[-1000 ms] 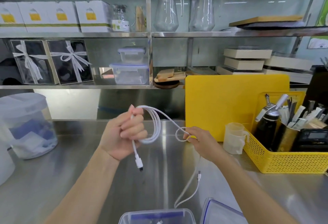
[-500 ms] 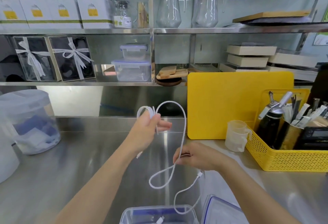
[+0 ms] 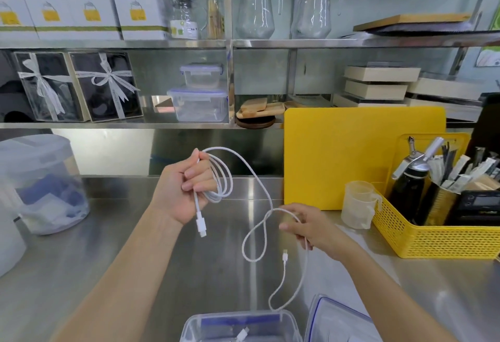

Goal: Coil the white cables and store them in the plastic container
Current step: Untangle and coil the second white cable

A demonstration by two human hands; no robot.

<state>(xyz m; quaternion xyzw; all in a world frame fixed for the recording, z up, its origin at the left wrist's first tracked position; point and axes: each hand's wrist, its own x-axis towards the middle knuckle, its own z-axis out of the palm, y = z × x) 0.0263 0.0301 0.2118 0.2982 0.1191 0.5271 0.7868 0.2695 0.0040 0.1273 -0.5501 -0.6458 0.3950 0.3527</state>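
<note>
My left hand (image 3: 186, 190) is closed around a few loops of a white cable (image 3: 226, 179), held up above the steel counter; one plug hangs below the fist. The cable's free length arcs right and down to my right hand (image 3: 308, 224), which pinches it between fingers and thumb. Below that hand the cable forms a loose loop and its other plug dangles in the air. A clear plastic container (image 3: 289, 320) sits open at the near edge with another white cable inside. Its blue-rimmed lid (image 3: 332, 317) lies to the right.
A yellow cutting board (image 3: 362, 157) leans against the back. A yellow basket (image 3: 438, 238) of utensils and a small measuring cup (image 3: 358, 203) stand at right. A large lidded plastic tub (image 3: 40, 182) is at left. Shelves with boxes and jugs rise behind.
My left hand turned, so the coiled loops now hang to its right. My right hand slid along the cable and moved right. The view dropped slightly.
</note>
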